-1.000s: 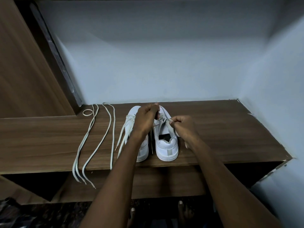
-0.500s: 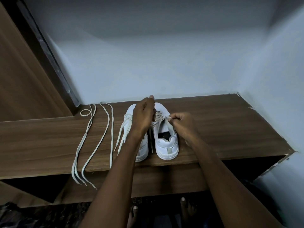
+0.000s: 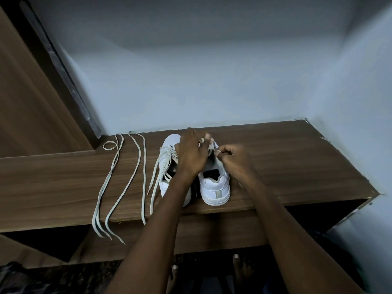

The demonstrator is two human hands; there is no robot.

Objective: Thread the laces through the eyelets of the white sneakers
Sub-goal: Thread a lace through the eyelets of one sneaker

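Note:
Two white sneakers stand side by side, heels toward me, on a wooden shelf [image 3: 286, 166]. The left sneaker [image 3: 167, 164] has laces hanging loose off its left side. My left hand [image 3: 192, 154] reaches over the front of the right sneaker [image 3: 215, 185], fingers curled at its eyelets; what they hold is hidden. My right hand [image 3: 233, 159] pinches a thin lace end just right of the tongue. The right sneaker's toe and eyelet rows are covered by my hands.
Loose white laces [image 3: 118, 177] lie in long strands left of the sneakers, ends hanging over the shelf's front edge. A pale wall runs behind and to the right. A wooden panel [image 3: 31, 98] rises at the left. My bare feet [image 3: 239, 270] show below.
My left hand shifted a little to the right over the right sneaker's front, fingers spreading. My right hand stays pinching the lace by the tongue. The camera tilted slightly.

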